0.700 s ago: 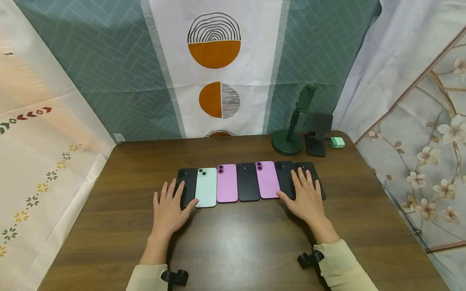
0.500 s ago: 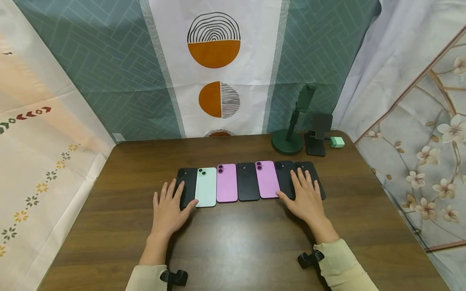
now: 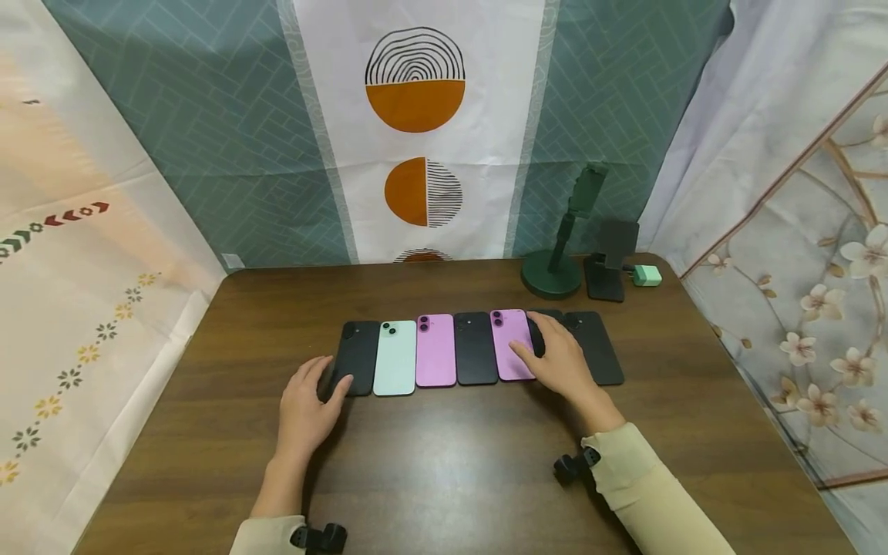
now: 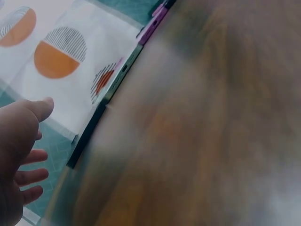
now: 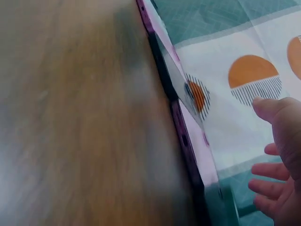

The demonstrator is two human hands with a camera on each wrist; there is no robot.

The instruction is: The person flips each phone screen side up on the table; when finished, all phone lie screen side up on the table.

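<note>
A row of several smartphones lies back side up across the table. From the left come a black phone (image 3: 358,348), a mint phone (image 3: 395,362), a pink phone (image 3: 435,351) and a black one (image 3: 475,348). Further right are a second pink phone (image 3: 509,331), a black phone (image 3: 536,339) partly hidden, and another black phone (image 3: 600,351). My left hand (image 3: 305,405) is at the leftmost phone, fingers by its left side and thumb at its lower corner. My right hand (image 3: 563,364) hovers with thumb over the second pink phone and fingers over the partly hidden black one.
Behind the row at the right stand a dark green phone stand (image 3: 553,271), a black stand (image 3: 605,281) and a mint charger block (image 3: 647,275). The wooden table (image 3: 444,478) ends at a patterned cloth wall (image 3: 277,146). Each wrist carries a small black camera (image 3: 576,466).
My right hand has shifted left, off the rightmost black phone, with its fingers drawn closer together. My left hand has slid left, uncovering more of the leftmost phone. The phones keep their order.
</note>
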